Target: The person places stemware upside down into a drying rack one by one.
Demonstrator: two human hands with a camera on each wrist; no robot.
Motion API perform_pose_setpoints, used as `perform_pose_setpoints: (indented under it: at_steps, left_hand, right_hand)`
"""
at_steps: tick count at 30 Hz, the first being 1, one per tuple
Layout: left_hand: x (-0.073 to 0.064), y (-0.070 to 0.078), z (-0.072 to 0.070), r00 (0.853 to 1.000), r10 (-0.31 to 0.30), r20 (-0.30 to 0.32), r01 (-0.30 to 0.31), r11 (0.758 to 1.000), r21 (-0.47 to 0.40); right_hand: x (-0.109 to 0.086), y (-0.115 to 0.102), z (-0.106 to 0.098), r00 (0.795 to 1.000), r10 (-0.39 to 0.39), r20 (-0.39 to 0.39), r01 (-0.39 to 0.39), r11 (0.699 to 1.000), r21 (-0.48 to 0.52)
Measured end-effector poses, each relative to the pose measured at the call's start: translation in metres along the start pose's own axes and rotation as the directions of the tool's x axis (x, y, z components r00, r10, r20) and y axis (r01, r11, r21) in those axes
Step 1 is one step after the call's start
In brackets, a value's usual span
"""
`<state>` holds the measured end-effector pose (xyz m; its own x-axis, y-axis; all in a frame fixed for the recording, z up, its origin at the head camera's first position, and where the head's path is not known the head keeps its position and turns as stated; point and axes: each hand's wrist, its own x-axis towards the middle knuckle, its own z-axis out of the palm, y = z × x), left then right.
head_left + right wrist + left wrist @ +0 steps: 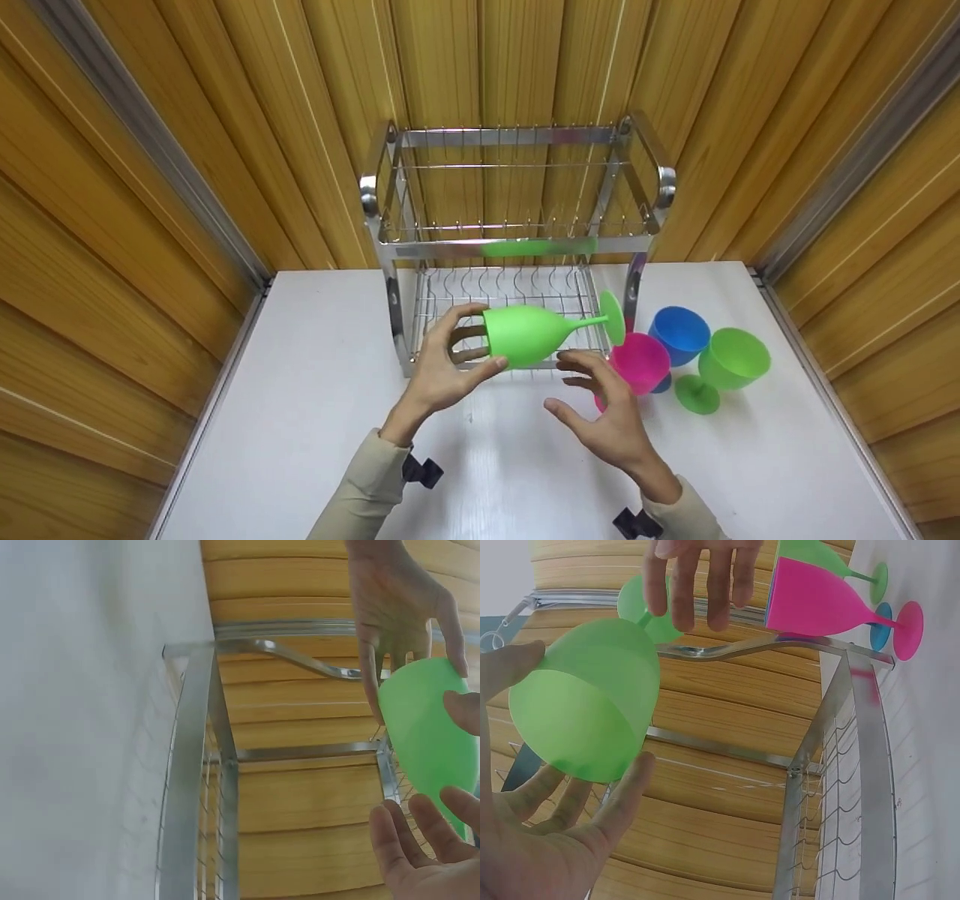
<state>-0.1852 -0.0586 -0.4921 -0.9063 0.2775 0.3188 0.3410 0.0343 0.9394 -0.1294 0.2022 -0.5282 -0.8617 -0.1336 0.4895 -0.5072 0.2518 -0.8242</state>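
Note:
A light-green plastic goblet [525, 335] lies sideways in the air before the dish rack, its mouth towards the left and its foot to the right. My left hand [439, 375] grips it at the rim end, thumb on the near side and fingers on the far side; the left wrist view looks into the bowl [574, 720]. Below the stem is my right hand [611, 424], fingers spread and slightly bent, holding nothing. In the right wrist view a gap shows between its lower fingers and the green bowl [424, 716].
A two-tier metal dish rack [450, 250] stands against the wooden wall. To its right on the white table [322, 360] stand a pink goblet [640, 365], a blue goblet [679, 334] and another green goblet [735, 358], close together. Wooden panels enclose the sides.

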Motion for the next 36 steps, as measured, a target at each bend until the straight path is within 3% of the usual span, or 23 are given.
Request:
perform_pose_setpoints:
  at_steps: [3, 5, 10, 14, 20, 25, 29, 36]
  left_hand:
    - [0.000, -0.001, 0.001, 1.000, -0.001, 0.003, 0.001, 1.000, -0.004]
    - [0.000, -0.001, 0.001, 1.000, 0.001, 0.006, -0.001, 1.000, -0.004]
    - [0.003, -0.004, 0.003, 1.000, 0.010, 0.001, -0.010, 1.000, -0.011]
    - [0.007, -0.006, 0.005, 1.000, 0.006, -0.011, -0.006, 1.000, -0.012]
    - [0.008, -0.007, 0.009, 1.000, -0.003, -0.004, 0.003, 0.999, -0.034]
    - [0.009, -0.007, 0.012, 1.000, 0.009, -0.006, -0.009, 0.999, -0.031]
    - [0.011, -0.007, 0.014, 1.000, 0.020, 0.005, -0.020, 0.999, -0.036]
    - [0.012, -0.007, 0.016, 0.999, 0.033, 0.019, -0.032, 0.998, -0.053]
  right_hand:
    - [0.002, 0.002, 0.005, 0.997, 0.076, -0.002, -0.075, 0.988, 0.134]
    - [0.003, 0.006, 0.007, 0.991, 0.134, -0.012, -0.127, 0.963, 0.239]
    - [0.011, 0.012, 0.011, 0.968, 0.247, -0.039, -0.199, 0.855, 0.479]
    - [0.020, 0.013, 0.014, 0.958, 0.283, -0.040, -0.203, 0.774, 0.600]
    - [0.030, 0.013, 0.017, 0.940, 0.341, -0.021, -0.223, 0.660, 0.717]
    - [0.037, 0.011, 0.020, 0.921, 0.389, 0.000, -0.252, 0.595, 0.763]
    - [0.041, 0.009, 0.024, 0.917, 0.399, -0.005, -0.236, 0.553, 0.799]
    - [0.044, 0.005, 0.028, 0.921, 0.389, -0.017, -0.208, 0.528, 0.823]
